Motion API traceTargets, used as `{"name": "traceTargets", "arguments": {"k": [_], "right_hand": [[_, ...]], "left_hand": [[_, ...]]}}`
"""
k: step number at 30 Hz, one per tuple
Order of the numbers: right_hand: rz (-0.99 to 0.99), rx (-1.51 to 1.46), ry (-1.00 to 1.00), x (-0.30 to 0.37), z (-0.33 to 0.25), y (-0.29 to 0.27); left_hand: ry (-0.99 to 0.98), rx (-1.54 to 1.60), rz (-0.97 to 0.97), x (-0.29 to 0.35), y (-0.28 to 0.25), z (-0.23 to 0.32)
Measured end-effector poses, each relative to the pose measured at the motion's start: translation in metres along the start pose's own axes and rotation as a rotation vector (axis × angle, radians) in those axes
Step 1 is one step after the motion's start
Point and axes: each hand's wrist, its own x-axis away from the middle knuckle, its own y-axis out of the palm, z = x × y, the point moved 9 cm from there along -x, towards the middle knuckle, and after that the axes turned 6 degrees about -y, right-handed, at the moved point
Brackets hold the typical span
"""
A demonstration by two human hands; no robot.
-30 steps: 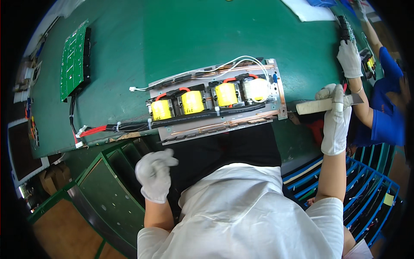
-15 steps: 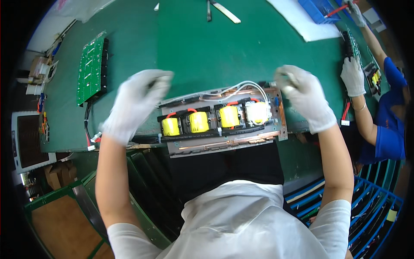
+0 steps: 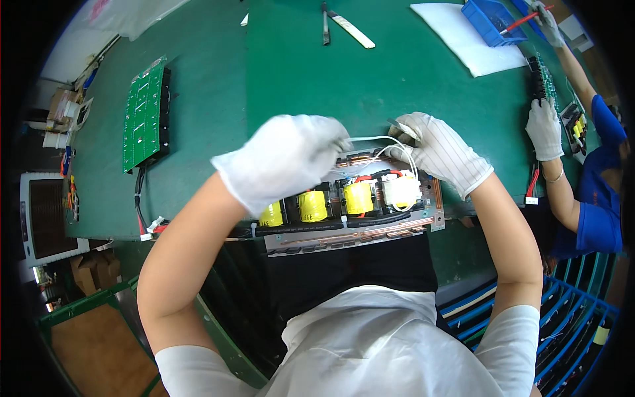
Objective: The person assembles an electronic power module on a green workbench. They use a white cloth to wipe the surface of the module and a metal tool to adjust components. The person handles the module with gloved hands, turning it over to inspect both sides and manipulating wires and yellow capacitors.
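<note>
On the near side of the green workbench lies a flat metal assembly (image 3: 433, 215) with copper strips and a row of yellow-wrapped coils (image 3: 313, 206). A white wire (image 3: 374, 137) loops above its far edge and round the white-topped part (image 3: 401, 191) at the right end. My gloved left hand (image 3: 281, 159) pinches the wire's left stretch and covers part of the assembly's left end. At the loop's right side, my gloved right hand (image 3: 436, 149) has its fingers closed. A small grey, pointed thing shows between them, too small to name; the fingers hide the wire there.
A green circuit board (image 3: 144, 119) with a cable stands to the left. Two slim tools (image 3: 350, 30) lie at the far side. White foam (image 3: 466, 43) and a blue bin (image 3: 486, 21) are far right. A co-worker's gloved hand (image 3: 544, 129) handles another board on the right.
Both hands have come inward over the assembly's far edge, the left one moving right. The white wire is now lifted at my left fingers. My view has shifted slightly.
</note>
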Motion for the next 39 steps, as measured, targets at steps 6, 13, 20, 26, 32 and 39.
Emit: {"name": "traceTargets", "arguments": {"k": [6, 13, 20, 26, 32, 39], "right_hand": [[-0.012, -0.014, 0.027, 0.004, -0.002, -0.002], [-0.023, -0.019, 0.048, 0.001, -0.005, 0.001], [-0.044, 0.016, 0.085, 0.004, -0.004, -0.002], [0.056, 0.205, -0.015, -0.003, -0.032, -0.021], [0.148, 0.247, -0.189, -0.017, -0.057, -0.030], [0.041, 0.273, -0.458, -0.030, -0.082, 0.006]], "left_hand": [[-0.218, -0.158, -0.017, 0.087, -0.083, 0.016], [-0.727, 0.007, 0.012, 0.212, -0.061, -0.038], [-1.194, 0.634, 0.152, 0.313, 0.012, -0.091], [-0.460, 0.084, 0.161, 0.256, -0.007, -0.068], [-0.761, 0.030, 0.308, 0.196, -0.116, -0.027], [-0.564, -0.497, -0.401, 0.123, -0.051, -0.041]]}}
